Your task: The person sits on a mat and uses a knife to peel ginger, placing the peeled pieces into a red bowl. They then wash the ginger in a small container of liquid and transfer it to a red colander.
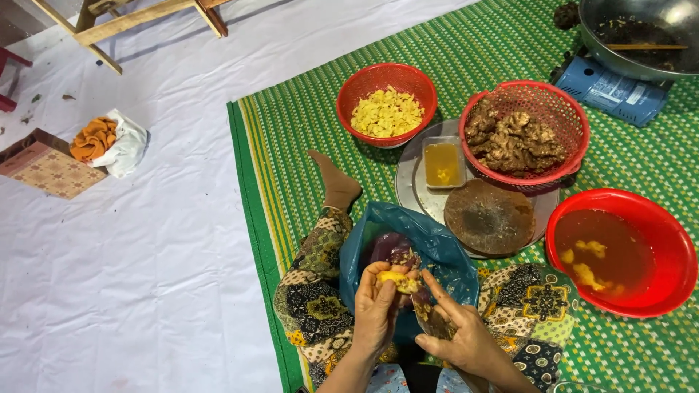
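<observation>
In the head view, your left hand (pixel 376 309) cups one small yellow piece of root (pixel 395 279), its fingers curled and closed around it, while your right hand (pixel 466 331) sits just beside it, thumb and forefinger pinched together against the piece's right side; whether a blade lies under those fingers I cannot tell. Directly beyond your fingertips lies one blue plastic bag (pixel 437 247), open, with purplish peelings inside. Count the bowls: two solid red ones, the red bowl of yellow slices (pixel 386 103) far beyond your left fingers, and the red bowl of brownish water (pixel 622 251) off to the right of your right fingers, with a few yellow pieces floating in it. One red mesh basket (pixel 526 136) holds a heap of brown unpeeled roots, beyond and right of your right hand. Beside it you have one small clear tub (pixel 443 163) of yellow liquid and one round dark wooden board (pixel 488 216), all resting on one metal tray (pixel 412 182). One wok (pixel 641 33) sits on one blue stove (pixel 610 91) at the far right. You sit on a green woven mat (pixel 291 124) laid over a white floor sheet (pixel 145 255); far left of your hands are a patterned box (pixel 47 166) and an orange cloth (pixel 93 138).
</observation>
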